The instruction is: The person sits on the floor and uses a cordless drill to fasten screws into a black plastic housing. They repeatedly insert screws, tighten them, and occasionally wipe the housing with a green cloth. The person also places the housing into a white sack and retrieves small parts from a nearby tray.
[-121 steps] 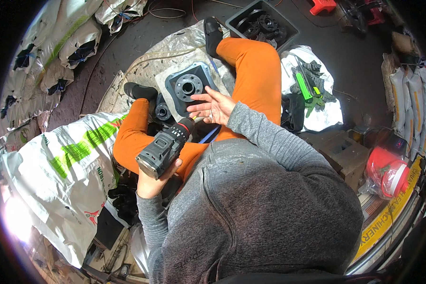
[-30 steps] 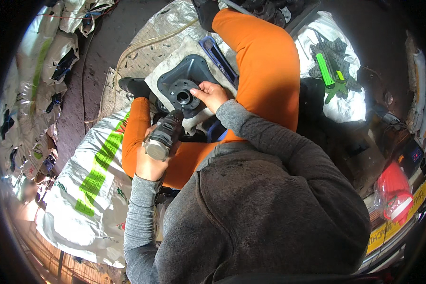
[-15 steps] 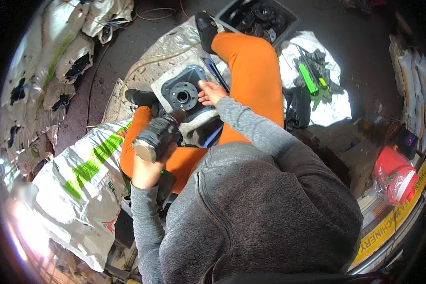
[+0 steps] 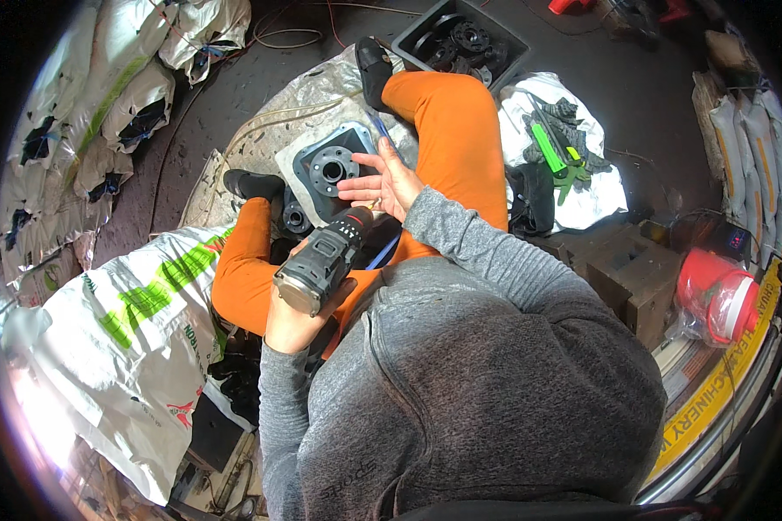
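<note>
My left hand [image 4: 294, 319] is wrapped round a black and grey cordless drill [image 4: 320, 265], whose chuck end points up and right toward my right palm. Just beyond the chuck, my right hand [image 4: 389, 184] is open with its fingers spread, near the drill's tip. A round grey flanged hub [image 4: 320, 170] with a centre bore and bolt holes sits in a dark, square-shaped housing [image 4: 354, 139] between my legs. Pale material shows around that housing. My right fingertips overlap the hub's edge in view; whether they touch it I cannot tell.
A smaller round dark part [image 4: 296, 217] lies near my left foot. Ahead, a grey crate [image 4: 513, 54] holds several black parts. Green-handled tools [image 4: 547, 148] and gloves rest on white sacking at right. A large white sack [image 4: 139, 347] covers the left side; a red bagged item [image 4: 712, 295] stands at right.
The drill in my left hand has moved right, its front now beside my right hand. My right fingers have spread from a more curled pose. The view has shifted slightly.
</note>
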Action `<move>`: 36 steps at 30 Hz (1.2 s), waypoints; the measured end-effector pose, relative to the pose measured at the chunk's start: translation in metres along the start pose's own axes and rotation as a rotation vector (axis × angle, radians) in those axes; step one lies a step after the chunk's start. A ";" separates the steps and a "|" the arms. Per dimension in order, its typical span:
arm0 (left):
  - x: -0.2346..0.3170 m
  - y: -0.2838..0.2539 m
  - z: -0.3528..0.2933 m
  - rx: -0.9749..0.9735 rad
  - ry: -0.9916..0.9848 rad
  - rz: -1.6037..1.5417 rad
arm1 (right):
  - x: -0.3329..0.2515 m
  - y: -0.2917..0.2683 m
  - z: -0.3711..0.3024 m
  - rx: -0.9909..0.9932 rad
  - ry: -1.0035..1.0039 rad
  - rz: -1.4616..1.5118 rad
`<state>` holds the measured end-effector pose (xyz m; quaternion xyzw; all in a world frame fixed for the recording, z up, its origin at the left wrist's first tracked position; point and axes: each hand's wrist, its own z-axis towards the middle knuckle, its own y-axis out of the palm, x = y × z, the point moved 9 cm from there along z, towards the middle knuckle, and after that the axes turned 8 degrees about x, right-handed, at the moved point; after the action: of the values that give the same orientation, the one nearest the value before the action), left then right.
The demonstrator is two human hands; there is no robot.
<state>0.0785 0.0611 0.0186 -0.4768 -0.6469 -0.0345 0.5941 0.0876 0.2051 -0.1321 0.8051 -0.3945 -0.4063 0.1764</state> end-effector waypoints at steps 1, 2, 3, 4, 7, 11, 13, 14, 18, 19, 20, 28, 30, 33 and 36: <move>-0.001 -0.001 0.000 0.005 -0.018 -0.017 | 0.002 -0.002 0.000 0.017 0.015 -0.001; 0.000 -0.002 -0.001 0.014 -0.023 -0.025 | 0.001 0.000 0.000 -0.006 0.007 0.004; 0.001 -0.002 -0.002 0.006 -0.033 -0.016 | 0.002 0.001 0.000 -0.012 0.009 0.013; 0.002 -0.002 -0.002 0.000 -0.029 0.002 | 0.003 0.002 -0.001 -0.020 0.010 0.020; 0.003 0.001 -0.002 -0.025 -0.058 0.010 | 0.003 0.004 -0.001 -0.005 0.022 0.048; 0.007 -0.001 -0.002 -0.015 -0.024 0.014 | -0.001 0.009 -0.002 -0.042 0.016 0.054; 0.005 -0.006 -0.003 0.015 -0.043 -0.007 | -0.002 0.007 0.000 -0.039 0.018 0.070; 0.001 -0.010 -0.005 0.031 -0.086 0.020 | -0.003 0.002 0.001 -0.004 -0.004 0.040; -0.005 -0.021 -0.009 0.077 -0.149 -0.105 | 0.009 -0.016 0.003 0.105 0.038 0.060; -0.004 -0.023 -0.010 0.077 -0.144 -0.116 | 0.020 -0.017 0.002 0.097 0.119 0.117; -0.001 -0.024 -0.010 0.081 -0.119 -0.118 | 0.032 -0.021 -0.001 0.122 0.220 0.162; 0.002 -0.025 -0.004 0.090 -0.077 -0.064 | 0.057 -0.011 -0.007 0.018 0.342 0.332; 0.002 -0.025 -0.003 0.096 -0.065 -0.062 | 0.058 -0.009 -0.005 0.024 0.344 0.355; 0.001 -0.025 -0.001 0.091 -0.080 -0.070 | 0.060 -0.007 -0.002 0.044 0.345 0.378; -0.003 -0.023 0.002 0.061 -0.141 -0.072 | 0.063 -0.008 -0.001 0.055 0.345 0.380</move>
<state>0.0614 0.0487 0.0276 -0.4360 -0.7048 -0.0025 0.5596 0.1148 0.1611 -0.1680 0.7784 -0.5137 -0.2115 0.2924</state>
